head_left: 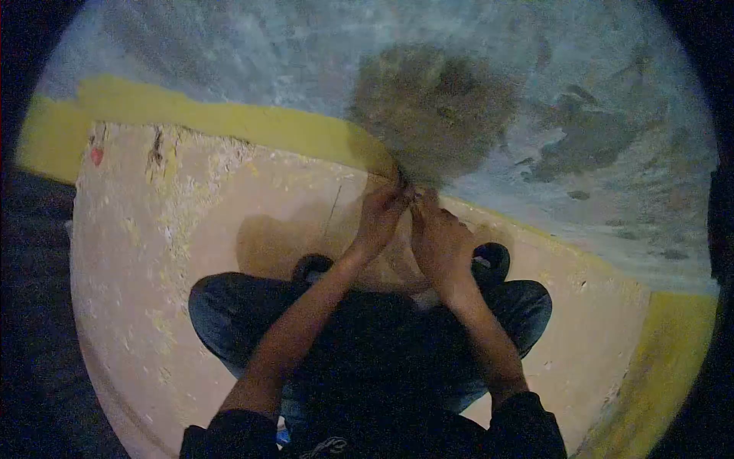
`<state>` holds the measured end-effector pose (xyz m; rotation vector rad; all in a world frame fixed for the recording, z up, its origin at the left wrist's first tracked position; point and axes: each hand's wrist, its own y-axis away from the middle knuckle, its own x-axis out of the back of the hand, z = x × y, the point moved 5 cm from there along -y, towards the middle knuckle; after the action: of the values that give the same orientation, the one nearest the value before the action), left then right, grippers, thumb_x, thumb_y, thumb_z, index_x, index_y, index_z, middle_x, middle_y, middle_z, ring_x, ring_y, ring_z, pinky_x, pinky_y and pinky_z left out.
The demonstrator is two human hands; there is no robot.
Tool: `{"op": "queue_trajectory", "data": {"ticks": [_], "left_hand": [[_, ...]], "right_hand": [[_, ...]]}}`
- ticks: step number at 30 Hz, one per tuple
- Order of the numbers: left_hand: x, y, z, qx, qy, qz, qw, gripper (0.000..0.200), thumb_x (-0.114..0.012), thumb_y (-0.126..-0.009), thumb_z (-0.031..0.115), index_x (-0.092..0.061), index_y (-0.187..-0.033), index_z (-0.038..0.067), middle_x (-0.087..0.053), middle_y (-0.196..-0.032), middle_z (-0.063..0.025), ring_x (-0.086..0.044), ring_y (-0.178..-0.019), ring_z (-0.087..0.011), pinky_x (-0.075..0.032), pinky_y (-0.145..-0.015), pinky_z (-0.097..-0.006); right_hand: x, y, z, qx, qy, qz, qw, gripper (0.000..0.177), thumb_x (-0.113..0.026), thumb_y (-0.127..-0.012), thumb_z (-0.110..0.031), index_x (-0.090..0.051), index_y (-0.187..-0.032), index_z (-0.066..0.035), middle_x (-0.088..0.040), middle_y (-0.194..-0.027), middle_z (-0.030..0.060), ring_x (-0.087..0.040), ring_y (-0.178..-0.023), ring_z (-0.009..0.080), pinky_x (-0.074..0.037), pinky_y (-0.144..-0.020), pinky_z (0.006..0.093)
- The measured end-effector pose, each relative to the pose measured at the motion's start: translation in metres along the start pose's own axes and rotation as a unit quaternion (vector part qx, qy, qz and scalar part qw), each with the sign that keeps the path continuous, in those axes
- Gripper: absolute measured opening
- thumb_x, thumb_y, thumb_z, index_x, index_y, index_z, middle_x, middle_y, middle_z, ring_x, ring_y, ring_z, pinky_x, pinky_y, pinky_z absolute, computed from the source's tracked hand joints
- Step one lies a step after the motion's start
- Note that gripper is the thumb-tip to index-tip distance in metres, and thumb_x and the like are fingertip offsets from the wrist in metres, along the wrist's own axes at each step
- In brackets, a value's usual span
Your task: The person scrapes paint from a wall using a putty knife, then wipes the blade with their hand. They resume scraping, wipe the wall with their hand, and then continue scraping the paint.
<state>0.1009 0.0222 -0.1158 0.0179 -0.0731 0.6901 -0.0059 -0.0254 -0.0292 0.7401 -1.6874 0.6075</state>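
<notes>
My left hand (378,223) and my right hand (443,241) meet in front of my knees, fingertips close together. Both are closed in a pinch. Between the fingertips there may be a small dark thing, too dim and small to name. A thin dark line (333,210), perhaps a stick or a crack, shows on the pinkish floor (290,180) left of my left hand.
I squat with bent knees (229,306) and dark shoes (491,262) beside my forearms. A yellow painted band (252,122) edges the floor. Beyond it lies a blue-grey surface (267,53) with dark patches (589,141). Paint flakes off at the left.
</notes>
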Motion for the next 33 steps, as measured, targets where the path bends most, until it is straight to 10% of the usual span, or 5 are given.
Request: {"op": "queue_trajectory", "data": {"ticks": [19, 27, 33], "left_hand": [[0.010, 0.002, 0.033, 0.012, 0.094, -0.028, 0.995, 0.027, -0.057, -0.093, 0.017, -0.057, -0.113, -0.001, -0.068, -0.093, -0.0144, -0.064, -0.087, -0.0233, -0.050, -0.080, -0.0373], [-0.006, 0.002, -0.006, -0.006, 0.081, -0.051, 0.995, 0.020, -0.053, -0.094, 0.014, -0.059, -0.106, -0.002, -0.068, -0.087, -0.0139, -0.065, -0.080, -0.0231, -0.051, -0.075, -0.0374], [-0.012, -0.003, -0.027, -0.010, 0.027, -0.052, 0.998, 0.018, -0.058, -0.090, 0.014, -0.061, -0.100, -0.002, -0.065, -0.083, -0.0180, -0.064, -0.076, -0.0245, -0.050, -0.075, -0.0379]], "right_hand": [[-0.015, -0.001, 0.002, -0.012, -0.021, -0.059, 0.998, 0.032, -0.044, -0.100, -0.026, -0.050, -0.121, -0.003, -0.065, -0.078, 0.0270, -0.064, -0.072, 0.0462, -0.052, -0.063, 0.0550], [-0.042, -0.006, 0.006, -0.014, 0.000, -0.138, 0.990, 0.027, -0.041, -0.100, -0.020, -0.050, -0.124, -0.011, -0.050, -0.125, 0.0309, -0.064, -0.086, 0.0451, -0.050, -0.067, 0.0566], [-0.048, 0.009, 0.016, -0.055, 0.034, -0.151, 0.986, 0.027, -0.042, -0.099, -0.019, -0.050, -0.120, -0.004, -0.060, -0.104, 0.0283, -0.063, -0.082, 0.0459, -0.051, -0.065, 0.0549]]}}
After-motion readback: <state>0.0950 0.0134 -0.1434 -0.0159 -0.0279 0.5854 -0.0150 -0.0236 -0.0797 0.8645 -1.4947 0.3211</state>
